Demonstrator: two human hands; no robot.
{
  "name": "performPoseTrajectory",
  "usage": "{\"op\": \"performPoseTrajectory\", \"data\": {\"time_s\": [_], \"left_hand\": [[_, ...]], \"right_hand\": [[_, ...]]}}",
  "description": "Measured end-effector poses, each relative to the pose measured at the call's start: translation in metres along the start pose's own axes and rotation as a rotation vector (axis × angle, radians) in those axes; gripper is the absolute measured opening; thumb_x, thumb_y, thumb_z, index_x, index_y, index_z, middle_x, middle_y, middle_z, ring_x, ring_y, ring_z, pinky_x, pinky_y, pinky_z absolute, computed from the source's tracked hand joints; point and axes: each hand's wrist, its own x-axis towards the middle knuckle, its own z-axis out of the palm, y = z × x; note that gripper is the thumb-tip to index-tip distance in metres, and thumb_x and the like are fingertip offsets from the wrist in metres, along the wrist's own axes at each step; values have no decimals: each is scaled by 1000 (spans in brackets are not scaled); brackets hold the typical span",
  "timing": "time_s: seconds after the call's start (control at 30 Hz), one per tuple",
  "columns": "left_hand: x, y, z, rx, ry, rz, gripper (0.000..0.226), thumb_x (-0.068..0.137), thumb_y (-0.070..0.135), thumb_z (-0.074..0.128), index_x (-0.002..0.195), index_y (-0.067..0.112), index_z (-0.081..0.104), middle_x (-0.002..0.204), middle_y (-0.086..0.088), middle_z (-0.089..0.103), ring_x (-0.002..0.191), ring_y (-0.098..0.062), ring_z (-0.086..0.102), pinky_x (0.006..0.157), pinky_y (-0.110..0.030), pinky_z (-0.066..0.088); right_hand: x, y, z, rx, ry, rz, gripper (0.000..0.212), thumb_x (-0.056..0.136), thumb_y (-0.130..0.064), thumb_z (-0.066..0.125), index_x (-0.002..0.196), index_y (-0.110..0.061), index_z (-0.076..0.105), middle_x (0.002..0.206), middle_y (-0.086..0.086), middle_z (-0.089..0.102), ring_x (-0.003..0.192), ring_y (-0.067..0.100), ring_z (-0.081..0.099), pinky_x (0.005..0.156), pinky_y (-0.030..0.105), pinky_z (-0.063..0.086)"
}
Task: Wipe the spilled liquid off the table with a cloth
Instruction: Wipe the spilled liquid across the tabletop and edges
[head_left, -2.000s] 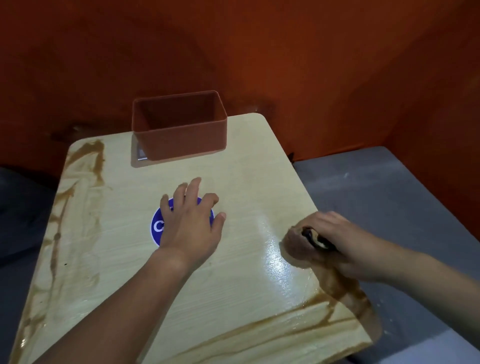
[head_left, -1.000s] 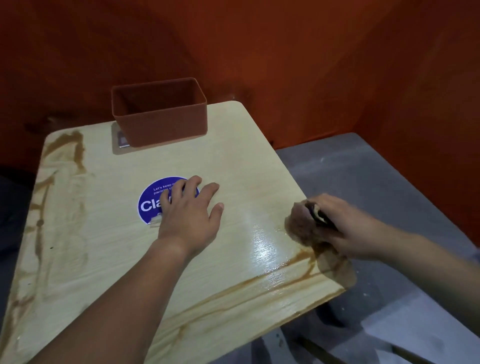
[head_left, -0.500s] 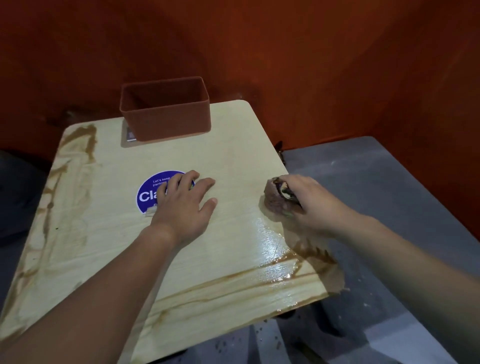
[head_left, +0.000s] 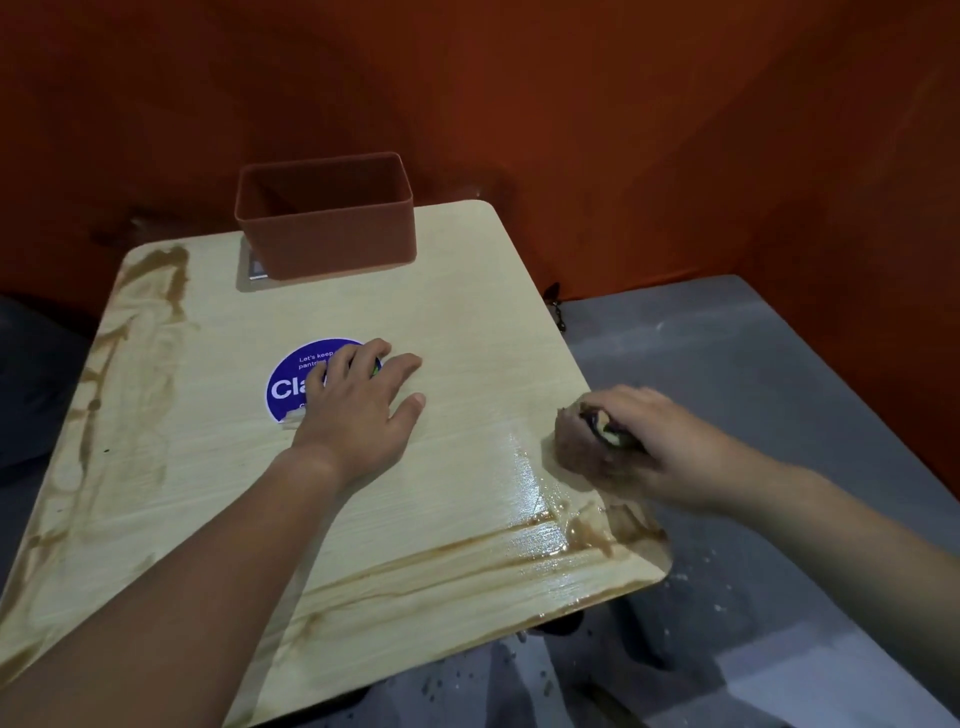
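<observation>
A small light-wood table (head_left: 467, 332) carries brown spilled liquid (head_left: 592, 530) pooled at its near right corner, running in streaks along the front edge. More brown smears (head_left: 156, 280) mark the left side. My right hand (head_left: 660, 447) is closed around a wadded, brown-stained cloth (head_left: 576, 441), pressed onto the table at the right edge just above the pool. My left hand (head_left: 358, 410) lies flat with fingers spread on the middle of the table, partly covering a round blue sticker (head_left: 291, 384).
A brown rectangular plastic bin (head_left: 332, 234) stands at the table's far edge, with a small flat object under its left side. Orange walls close in behind and to the right. Grey floor (head_left: 727, 364) with splashes lies right of and below the table.
My right hand has slid the cloth from further in on the table back out to the right edge. The left hand has stayed on the sticker.
</observation>
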Motion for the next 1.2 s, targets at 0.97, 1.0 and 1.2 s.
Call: {"op": "performPoseTrajectory", "data": {"time_s": [0.97,1.0,1.2], "left_hand": [[1,-3,1,19,2,24,47,102,56,36,144,40,47,155,5,39,145,-25,29,121,-59,21],[1,-3,1,20,7,22,48,102,56,36,145,39,48,155,5,39,145,-25,29,122,-59,20],[-1,-3,1,28,10,23,49,101,57,34,144,38,49,154,4,40,144,-26,30,121,-59,21]], "right_hand": [[-80,-75,27,85,385,340,44,87,-6,63,97,-47,50,95,-27,63,94,-12,56,65,9,41],[-76,-70,28,65,375,382,41,89,-8,63,98,-46,52,92,-23,62,97,-8,56,67,13,39],[-86,-107,93,-44,405,570,39,79,5,69,116,-2,60,99,4,51,86,21,43,77,33,35]]}}
